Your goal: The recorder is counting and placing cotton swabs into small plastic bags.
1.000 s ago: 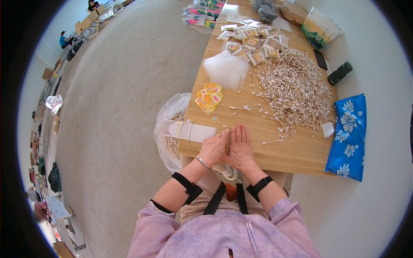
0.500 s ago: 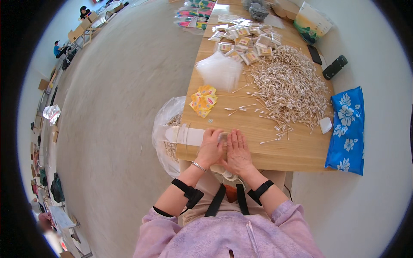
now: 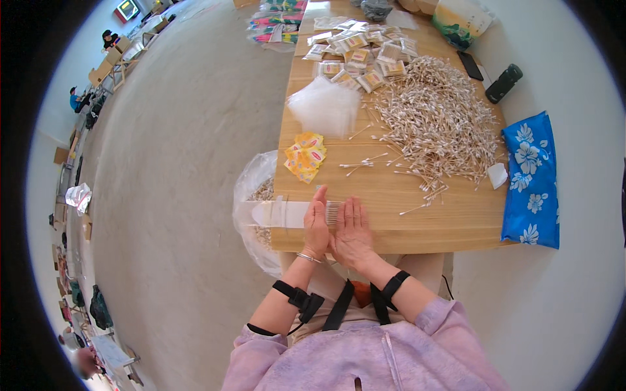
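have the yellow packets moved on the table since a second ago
No. The yellow packets still lie by the table's left edge, just below the clear bags.

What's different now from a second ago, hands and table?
Little has changed. Both hands, left hand and right hand, stay side by side at the table's near edge, pressing a small row of cotton swabs beside the clear bag. The swab pile and yellow packets have not moved.
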The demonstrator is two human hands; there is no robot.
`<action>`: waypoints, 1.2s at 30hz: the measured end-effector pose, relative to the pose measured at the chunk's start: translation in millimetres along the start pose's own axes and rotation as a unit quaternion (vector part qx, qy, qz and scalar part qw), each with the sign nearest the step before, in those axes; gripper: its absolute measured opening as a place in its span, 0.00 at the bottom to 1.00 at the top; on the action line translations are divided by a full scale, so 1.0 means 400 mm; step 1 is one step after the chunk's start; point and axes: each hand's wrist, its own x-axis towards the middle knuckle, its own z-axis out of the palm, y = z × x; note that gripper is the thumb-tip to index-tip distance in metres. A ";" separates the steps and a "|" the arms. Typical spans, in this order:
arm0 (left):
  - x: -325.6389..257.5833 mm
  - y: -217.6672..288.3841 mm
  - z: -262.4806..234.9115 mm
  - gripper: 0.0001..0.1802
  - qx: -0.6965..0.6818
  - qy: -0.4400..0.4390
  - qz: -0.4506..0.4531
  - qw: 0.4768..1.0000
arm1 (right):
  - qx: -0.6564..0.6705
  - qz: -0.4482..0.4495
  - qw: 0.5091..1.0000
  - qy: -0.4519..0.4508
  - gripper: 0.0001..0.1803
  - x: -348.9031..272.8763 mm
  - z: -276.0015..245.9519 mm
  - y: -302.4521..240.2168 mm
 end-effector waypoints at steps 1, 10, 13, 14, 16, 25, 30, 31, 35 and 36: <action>0.005 0.008 -0.021 0.26 0.009 0.002 0.004 1.000 | 0.002 -0.003 1.000 -0.001 0.43 0.009 0.010 -0.020; 0.023 0.051 -0.133 0.27 0.081 0.028 0.017 0.996 | 0.044 0.001 0.999 0.026 0.44 0.072 0.074 -0.118; 0.022 0.055 -0.130 0.27 0.074 0.032 -0.001 0.997 | 0.057 0.001 0.998 0.019 0.44 0.074 0.069 -0.121; 0.024 0.057 -0.129 0.27 0.041 0.044 -0.011 0.998 | 0.051 0.011 0.998 0.022 0.43 0.078 0.071 -0.122; 0.024 0.057 -0.123 0.27 0.041 0.048 -0.001 0.998 | 0.044 0.021 0.999 0.024 0.43 0.081 0.074 -0.121; 0.027 0.051 -0.140 0.26 0.033 0.026 0.008 0.999 | 0.063 -0.001 0.998 0.006 0.44 0.074 0.061 -0.121; 0.031 0.075 -0.157 0.24 0.089 0.009 -0.009 0.996 | 0.014 0.015 1.000 -0.023 0.45 0.079 0.055 -0.137; 0.033 0.088 -0.177 0.26 0.175 -0.036 0.023 0.984 | 0.016 0.009 1.000 -0.024 0.45 0.081 0.059 -0.142; 0.062 0.165 -0.292 0.38 0.566 -0.138 0.185 0.792 | 0.055 -0.002 0.998 0.040 0.46 0.087 0.082 -0.144; 0.063 0.188 -0.316 0.38 0.568 -0.137 0.183 0.791 | 0.064 -0.006 0.997 0.049 0.46 0.089 0.083 -0.151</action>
